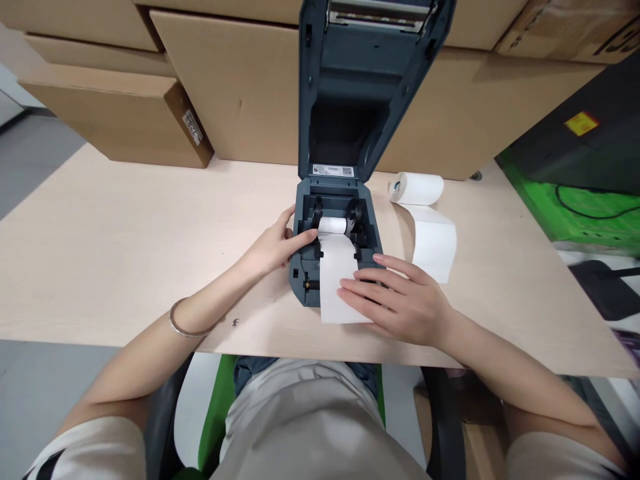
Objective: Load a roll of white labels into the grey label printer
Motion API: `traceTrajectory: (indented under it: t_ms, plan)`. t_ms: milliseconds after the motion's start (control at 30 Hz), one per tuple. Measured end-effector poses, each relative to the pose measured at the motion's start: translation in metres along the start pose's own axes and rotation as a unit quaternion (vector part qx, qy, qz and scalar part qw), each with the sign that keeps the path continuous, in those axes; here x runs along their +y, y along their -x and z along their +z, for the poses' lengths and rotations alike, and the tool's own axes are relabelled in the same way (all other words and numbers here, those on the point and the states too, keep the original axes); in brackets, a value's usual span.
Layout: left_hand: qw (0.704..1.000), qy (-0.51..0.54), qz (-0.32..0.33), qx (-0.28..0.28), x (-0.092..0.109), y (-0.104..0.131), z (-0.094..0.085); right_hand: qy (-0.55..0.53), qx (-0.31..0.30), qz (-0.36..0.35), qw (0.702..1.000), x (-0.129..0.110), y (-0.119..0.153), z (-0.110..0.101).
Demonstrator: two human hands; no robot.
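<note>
Running from a small white roll (332,225) seated between two black holders (317,212) in the open printer (300,293), a paper strip (336,273) extends just past the front edge, above the bench (100,267). The left hand (278,245) straddles the printer's left wall, thumb reaching to the roll's left end; whether its fingers grip or merely rest cannot be told. The right hand (413,303) is loosely spread, its fingers over the strip's right edge without visibly closing round anything. The paper is probably light, smooth and floppy, quick to crease, so best held flat near its free end; the roll looks firmer and easier to steady by its ends. The right thumb and part of the strip's edge are mostly hidden. The lid (363,57) is cut off at the top, its recess dark, its label (333,171) too small to read.
</note>
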State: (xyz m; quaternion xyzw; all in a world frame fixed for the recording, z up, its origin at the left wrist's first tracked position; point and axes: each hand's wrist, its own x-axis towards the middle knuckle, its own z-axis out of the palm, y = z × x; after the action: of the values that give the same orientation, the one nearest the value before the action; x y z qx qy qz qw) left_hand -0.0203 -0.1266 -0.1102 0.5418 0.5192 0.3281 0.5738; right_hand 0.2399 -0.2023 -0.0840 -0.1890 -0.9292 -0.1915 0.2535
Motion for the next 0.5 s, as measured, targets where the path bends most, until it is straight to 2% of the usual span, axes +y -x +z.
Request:
traceTrajectory:
  t_ms: [167, 267, 333, 400, 433, 467, 500]
  plan:
    - [1.0, -0.001, 0.01, 0.0, -0.001, -0.001, 0.001, -0.014, 0.015, -0.026, 0.999, -0.003, -0.002, -0.003]
    - [0.997, -0.075, 0.025, 0.015, -0.001, 0.0, 0.001, -0.024, 0.008, -0.064, 0.998, -0.005, 0.0, -0.003]
    - [0.986, -0.149, 0.06, 0.048, -0.002, 0.004, 0.0, -0.026, 0.018, -0.081, 0.996, -0.006, 0.003, -0.001]
    - [0.955, -0.221, 0.163, 0.115, -0.004, 0.012, -0.001, -0.031, 0.035, -0.085, 0.995, -0.006, 0.007, 0.002]
    - [0.922, -0.254, 0.25, 0.15, -0.006, 0.018, -0.002, -0.035, 0.042, -0.083, 0.995, -0.006, 0.008, 0.004]
    - [0.878, -0.287, 0.344, 0.168, -0.008, 0.024, -0.002, -0.039, 0.042, -0.083, 0.995, -0.006, 0.009, 0.005]
    - [0.822, -0.327, 0.447, 0.138, -0.01, 0.031, -0.002, -0.042, 0.036, -0.084, 0.995, -0.006, 0.01, 0.006]
